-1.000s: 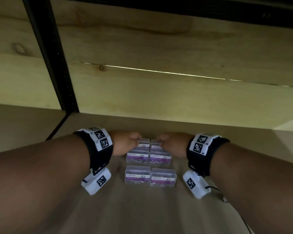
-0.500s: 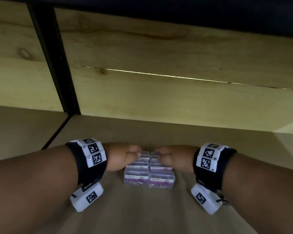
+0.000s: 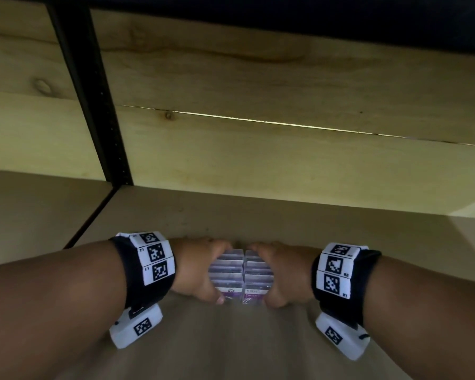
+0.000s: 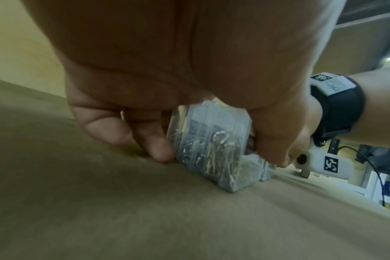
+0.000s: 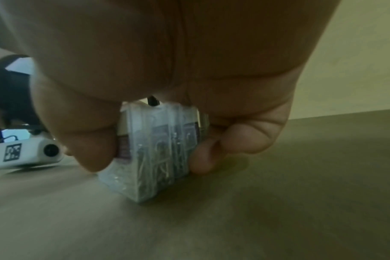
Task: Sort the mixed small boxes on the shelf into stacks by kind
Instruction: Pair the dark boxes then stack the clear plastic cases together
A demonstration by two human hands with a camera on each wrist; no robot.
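Observation:
Two side-by-side rows of clear paper-clip boxes with purple labels stand on the shelf (image 3: 231, 346). My left hand (image 3: 200, 270) grips the left row (image 3: 226, 272), fingers behind it and thumb on the front box. My right hand (image 3: 283, 272) grips the right row (image 3: 258, 272) the same way. The left wrist view shows the fingers (image 4: 158, 149) and thumb (image 4: 276, 140) clamping several boxes (image 4: 211, 146) of metal clips. In the right wrist view, thumb (image 5: 94, 149) and fingers (image 5: 203, 158) squeeze the right row (image 5: 158, 154), which rests on the shelf.
A wooden back panel (image 3: 285, 160) closes the shelf a little behind the boxes. A black metal upright (image 3: 93, 105) stands at the back left, with another shelf bay (image 3: 25, 209) beyond it. The board above is dark.
The two front boxes, a gap ahead of the back ones a second ago, are now pressed against them. Both thumbs have come round to the front boxes, so each hand spans its row.

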